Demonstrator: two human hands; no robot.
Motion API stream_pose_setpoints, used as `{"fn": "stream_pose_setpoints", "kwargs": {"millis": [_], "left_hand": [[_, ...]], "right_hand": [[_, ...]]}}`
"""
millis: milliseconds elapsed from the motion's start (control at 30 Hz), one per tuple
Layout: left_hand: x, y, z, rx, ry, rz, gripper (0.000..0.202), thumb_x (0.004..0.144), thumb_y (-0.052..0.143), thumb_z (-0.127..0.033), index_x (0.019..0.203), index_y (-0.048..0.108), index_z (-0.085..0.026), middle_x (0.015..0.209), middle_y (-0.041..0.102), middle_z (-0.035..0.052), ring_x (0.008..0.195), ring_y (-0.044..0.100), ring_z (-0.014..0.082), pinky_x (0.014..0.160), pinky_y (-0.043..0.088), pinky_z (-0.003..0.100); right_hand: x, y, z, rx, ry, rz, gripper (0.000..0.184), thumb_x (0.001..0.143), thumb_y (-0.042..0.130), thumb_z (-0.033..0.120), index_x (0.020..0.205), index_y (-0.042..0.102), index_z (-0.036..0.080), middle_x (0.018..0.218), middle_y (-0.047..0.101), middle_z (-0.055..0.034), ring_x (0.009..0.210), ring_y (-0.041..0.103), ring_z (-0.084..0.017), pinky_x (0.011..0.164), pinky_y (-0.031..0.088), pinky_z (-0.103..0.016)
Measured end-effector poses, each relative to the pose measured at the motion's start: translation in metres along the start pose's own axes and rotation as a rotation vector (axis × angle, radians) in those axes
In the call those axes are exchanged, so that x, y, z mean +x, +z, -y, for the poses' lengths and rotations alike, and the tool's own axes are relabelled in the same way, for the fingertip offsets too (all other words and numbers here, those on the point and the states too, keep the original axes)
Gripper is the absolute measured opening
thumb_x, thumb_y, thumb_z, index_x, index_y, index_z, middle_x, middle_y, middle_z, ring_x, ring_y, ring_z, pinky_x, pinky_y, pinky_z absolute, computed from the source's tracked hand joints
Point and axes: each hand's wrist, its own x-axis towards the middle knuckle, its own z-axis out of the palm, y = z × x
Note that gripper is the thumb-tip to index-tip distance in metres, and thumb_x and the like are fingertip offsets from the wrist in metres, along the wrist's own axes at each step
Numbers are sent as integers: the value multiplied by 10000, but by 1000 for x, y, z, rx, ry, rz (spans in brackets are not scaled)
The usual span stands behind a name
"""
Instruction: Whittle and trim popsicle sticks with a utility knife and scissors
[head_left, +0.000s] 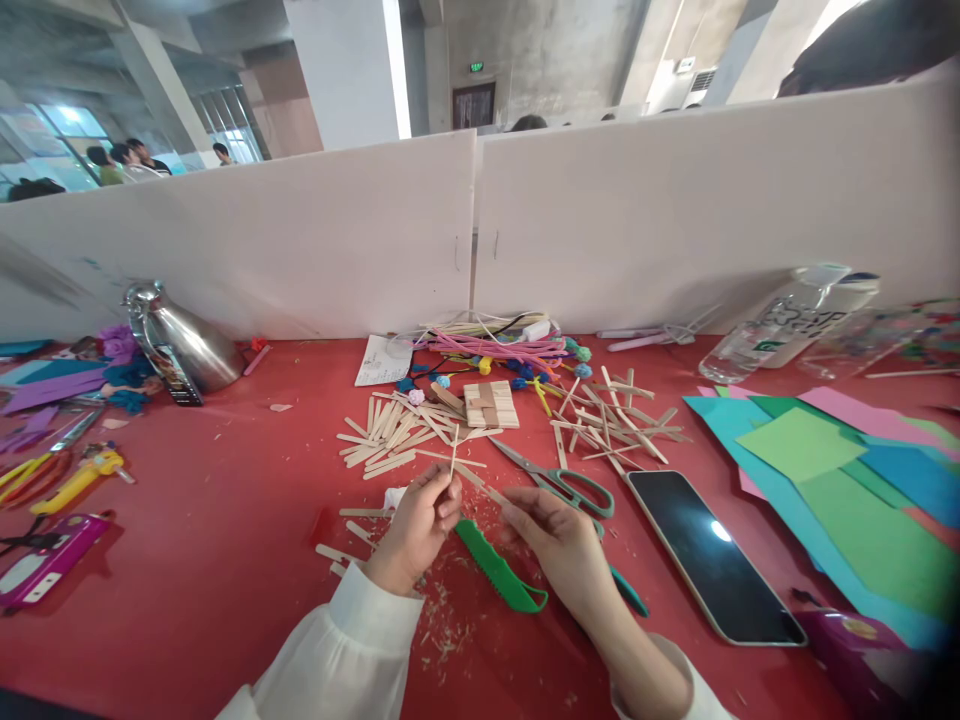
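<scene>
Thin wooden splinter (pixel 454 458) stands near upright, its lower end pinched in fingertips of L hand (pixel 420 525). Flat popsicle stick (pixel 480 487) slants up toward it, gripped betw. thumb & fingers of R hand (pixel 559 545). Both are held just above the red table (pixel 225 520), prob. so the ends stay free. Green serrated plastic knife (pixel 499 572) lies betw. the wrists, amid pale shavings (pixel 442 630). Beyond: scissors (pixel 566 487), loose pile of smooth sticks (pixel 386 440), square stick panel (pixel 491 403), fuzzy pipe cleaners (pixel 487 346). Glossy phone (pixel 709 555) to the R.
</scene>
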Motion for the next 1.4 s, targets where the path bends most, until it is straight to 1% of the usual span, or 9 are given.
{"fn": "stream_pose_setpoints", "kwargs": {"millis": [133,333,667,733,833,933,1067,1233,1400], "left_hand": [[1,-2,0,81,48,-7,254,676,647,-239,645,414,-142,561,423,-59,395,277,-3,360,210,113],[1,-4,0,188,32,4,256,646,641,-278,651,417,-155,525,431,-62,359,267,4,352,182,135],[0,-3,2,452,254,-166,204,756,511,-297,607,500,-159,445,406,-64,371,345,55,414,262,194],[0,-4,2,479,278,-187,200,756,503,-281,593,469,-168,468,386,-68,395,316,56,430,248,195],[-1,-6,4,503,310,-200,225,746,543,-303,600,425,-179,539,375,-66,476,331,66,490,271,195],[-3,-4,8,588,307,-135,245,768,541,-372,645,438,-187,547,335,-68,493,300,77,501,258,204],[-9,2,12,664,282,-62,275,787,522,-370,635,390,-182,537,267,-75,483,224,72,474,207,200],[-16,10,12,604,159,7,307,771,541,-350,618,336,-179,527,234,-81,483,208,60,455,194,178],[-13,11,13,527,125,-60,321,751,565,-373,624,339,-183,500,224,-92,443,198,47,418,171,161]], "right_hand": [[1,-2,1,59,50,57,369,585,690,498,712,646,154,575,662,-40,483,606,-170,483,488,-292],[8,-5,-8,24,19,-1,369,597,680,493,724,639,149,534,619,-17,499,565,-150,516,460,-278],[11,-12,-13,-239,-127,116,283,718,584,438,626,591,171,527,549,10,493,488,-124,481,403,-239],[13,-17,-13,-269,-178,105,266,760,533,430,700,583,176,569,552,4,526,519,-135,518,434,-248],[14,-24,-12,-304,-255,56,315,841,412,399,1013,550,174,621,546,6,555,547,-143,561,466,-265],[11,-23,-10,-396,-368,26,330,865,385,351,1089,563,186,690,574,-22,616,566,-155,615,467,-274],[8,-11,-10,-491,-463,0,274,817,480,323,987,635,174,829,603,-78,708,587,-180,660,457,-283],[7,1,-11,-522,-503,-7,196,777,533,335,739,655,187,720,597,-58,650,574,-175,613,443,-269],[6,-4,-10,-460,-437,-45,278,796,523,377,907,662,163,734,618,-58,554,548,-142,516,448,-249]]}}
